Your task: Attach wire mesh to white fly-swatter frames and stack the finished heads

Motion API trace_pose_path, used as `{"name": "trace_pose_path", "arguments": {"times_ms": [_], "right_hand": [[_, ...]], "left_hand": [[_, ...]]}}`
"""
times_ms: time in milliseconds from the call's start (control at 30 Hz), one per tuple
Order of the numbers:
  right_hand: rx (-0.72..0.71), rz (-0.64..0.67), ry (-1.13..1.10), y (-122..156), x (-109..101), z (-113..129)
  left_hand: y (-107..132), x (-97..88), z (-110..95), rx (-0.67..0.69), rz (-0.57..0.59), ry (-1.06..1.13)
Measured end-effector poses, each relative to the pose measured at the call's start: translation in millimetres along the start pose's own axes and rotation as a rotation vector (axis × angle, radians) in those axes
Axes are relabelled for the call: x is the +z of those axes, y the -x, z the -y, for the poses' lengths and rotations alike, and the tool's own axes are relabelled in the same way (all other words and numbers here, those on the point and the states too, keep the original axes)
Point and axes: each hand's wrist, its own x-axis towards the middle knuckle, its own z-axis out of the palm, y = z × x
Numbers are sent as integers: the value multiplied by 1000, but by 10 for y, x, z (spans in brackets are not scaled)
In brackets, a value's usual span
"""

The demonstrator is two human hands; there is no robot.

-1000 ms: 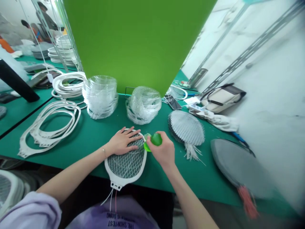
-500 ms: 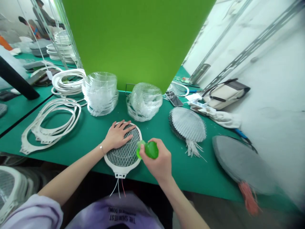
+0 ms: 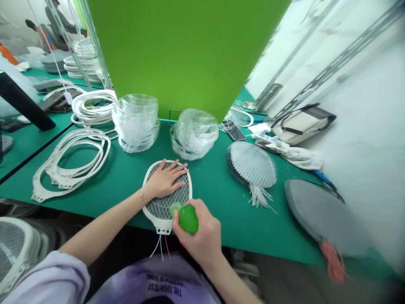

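Observation:
The white-framed head of an electric mosquito racket (image 3: 163, 207) lies flat on the green table, its grey mesh facing up. Two white wires and a red one hang from its neck over the table's front edge. My left hand (image 3: 166, 181) is spread flat on the mesh, fingers apart, pressing nothing else. In my right hand (image 3: 202, 230) is a rounded bright green tool (image 3: 189, 219) with a paler, translucent end; its exact kind is unclear. That paler end is over the racket's lower right rim, and whether it touches is hidden.
Loose white racket frames (image 3: 74, 164) lie at left. Two stacks of clear plastic rings (image 3: 136, 124) stand behind the racket, before a green panel (image 3: 190, 55). Mesh sheets (image 3: 251, 164) with white wires and grey ones (image 3: 322, 217) with red wires lie right, near a phone (image 3: 233, 131).
My right hand has moved the green tool down and left along the racket's rim, toward the neck. My left hand stays flat on the mesh. The view has shifted slightly.

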Motion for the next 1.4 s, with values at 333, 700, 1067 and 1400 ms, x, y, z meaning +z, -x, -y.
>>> {"name": "trace_pose_path", "arguments": {"times_ms": [333,700,1067,1400], "right_hand": [[-62,88,-118,116,25,231],[631,-125,388,-1457,-126,-1509],[341,130,156,-470,48,-903],[711,-42,-591,-64,146,-340]], "left_hand": [[-55,3,-59,53,7,33],[-52,-90,-91,4,-56,38],[1014,-112,127,-689,-293,318],[930,-182,-316,-949,-768,1330]]}}
